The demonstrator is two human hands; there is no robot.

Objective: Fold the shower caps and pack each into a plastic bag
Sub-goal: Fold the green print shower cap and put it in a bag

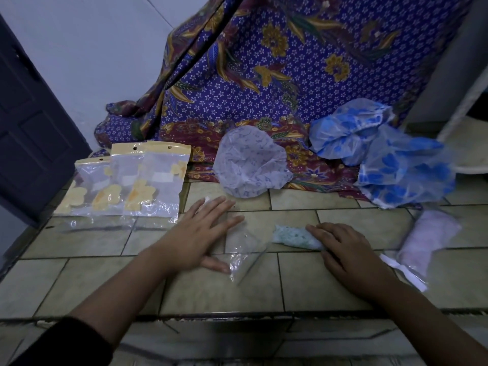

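Head view: the left hand [200, 233] lies flat, fingers spread, on a clear plastic bag [243, 249] whose outline is hard to trace. The right hand [346, 249] curls over a folded green shower cap [290, 236] at the bag's edge — inside or not, I cannot tell. Farther right, a packed bag [425, 241] holds a pale pink cap. The tiled ledge [237, 294] ends under the forearms.

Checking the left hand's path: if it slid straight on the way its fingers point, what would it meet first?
Probably the lower edge of the pale crumpled shower cap, which lies ahead of the left hand; depth is hard to judge from one view.
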